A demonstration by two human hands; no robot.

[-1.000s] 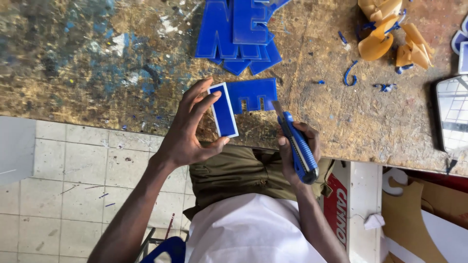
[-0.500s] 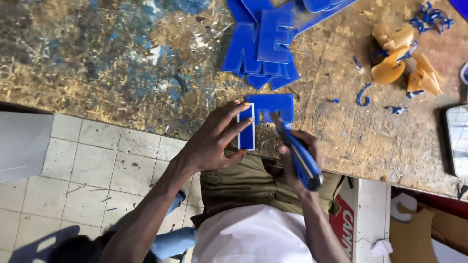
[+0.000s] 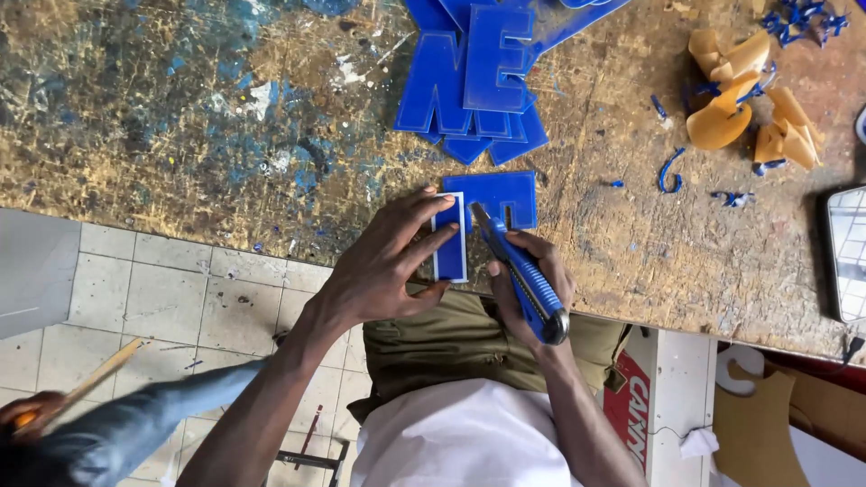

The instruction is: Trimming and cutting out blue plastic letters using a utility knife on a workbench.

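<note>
L hand (image 3: pixel 383 271) was closed around the small blue strip (image 3: pixel 450 236), thumb on its near edge, fingers spread over the top and far side, pinning it at the near edge of the workbench (image 3: pixel 162 117). R hand (image 3: pixel 532 280) was wrapped tight on the blue utility knife (image 3: pixel 521 272), blade tip up at approx 11 o'clock, touching the seam between strip and the blue cut letter (image 3: pixel 494 200) lying just beside it.

Vs a sec before: the strip had been held tilted, lifted off the letter, w/ the knife hanging low at 5 o'clock, away from it. By half a sec later the L hand had squared the strip against the letter and the knife had come up. At this moment the blade sat right on the joint, so the trimming pass looked started, or about to be; can't tell if it was biting.

At 12 o'clock a stack of blue letters (image 3: pixel 478 81); at 2 o'clock, orange curled offcuts (image 3: pixel 731 90) and blue shavings (image 3: pixel 669 169). At 8 o'clock another person's hand (image 3: pixel 27 413) w/ a wooden stick (image 3: pixel 104 374), well apart.
</note>
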